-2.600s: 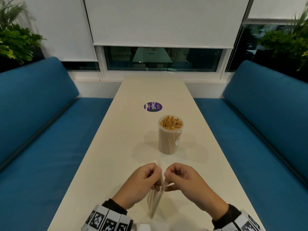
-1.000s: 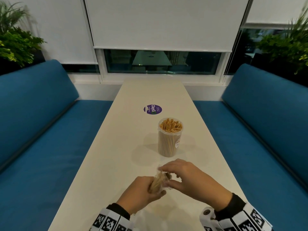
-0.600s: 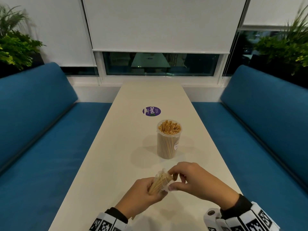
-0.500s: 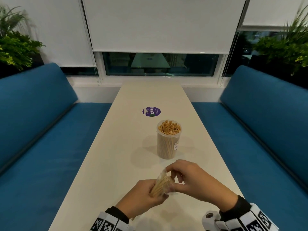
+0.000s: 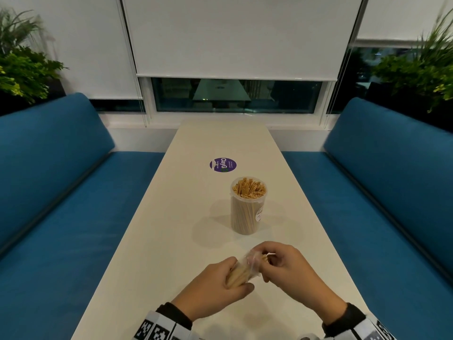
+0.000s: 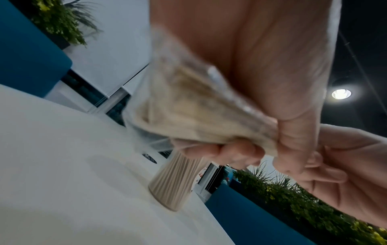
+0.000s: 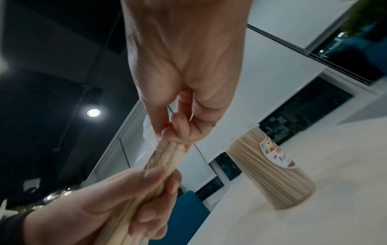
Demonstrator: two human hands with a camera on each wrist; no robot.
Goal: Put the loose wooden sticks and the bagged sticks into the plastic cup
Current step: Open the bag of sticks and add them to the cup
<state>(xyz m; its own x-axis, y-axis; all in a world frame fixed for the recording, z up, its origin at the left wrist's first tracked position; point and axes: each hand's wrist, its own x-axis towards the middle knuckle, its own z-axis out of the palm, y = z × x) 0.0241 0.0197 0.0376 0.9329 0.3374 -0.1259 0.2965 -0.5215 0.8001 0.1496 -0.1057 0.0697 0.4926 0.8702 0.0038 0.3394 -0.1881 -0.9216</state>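
A clear plastic cup [image 5: 248, 207] packed with upright wooden sticks stands mid-table; it also shows in the wrist views [image 6: 173, 180] [image 7: 270, 167]. Nearer to me, my left hand [image 5: 220, 288] grips a clear bag of wooden sticks [image 5: 241, 273] around its lower part, the bag tilted up toward the right. My right hand [image 5: 277, 263] pinches the stick ends [image 7: 169, 149] poking out of the bag's open top. The bag [image 6: 188, 106] looks crumpled and blurred in the left wrist view.
The long white table [image 5: 171, 241] carries a round purple sticker [image 5: 222, 164] beyond the cup. Blue bench seats [image 5: 73, 217] run along both sides. A window with white blinds [image 5: 232, 38] closes the far end, and plants [image 5: 22, 69] stand in the corners.
Earlier both hands pulled at the bag's top as it hung down. Since then the left hand has gripped the bundle and tilted it up, and the right hand has taken hold of the stick ends.
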